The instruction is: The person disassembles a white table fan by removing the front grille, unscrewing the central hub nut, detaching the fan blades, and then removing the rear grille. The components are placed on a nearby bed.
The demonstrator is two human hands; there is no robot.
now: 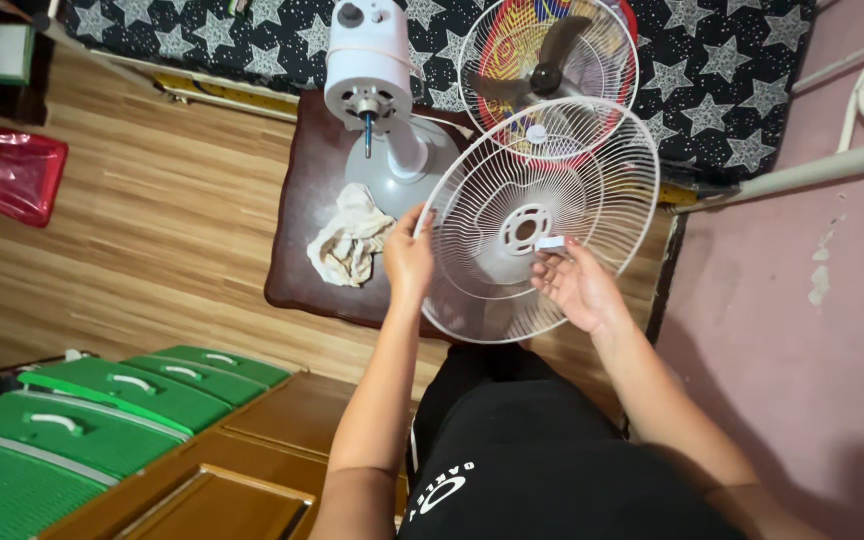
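A round white wire fan guard is held up in front of me. My left hand grips its left rim. My right hand is behind the guard's lower right, palm up, pinching a small white piece near the guard's centre ring. Beyond it stands the fan's white motor head with its bare shaft on a grey base. A second wire guard with the dark fan blade lies further back.
A crumpled cream cloth lies on the dark brown low table. Green plastic drawers and wooden cabinet tops sit at lower left. A red bag rests on the wood floor. A pink wall stands to the right.
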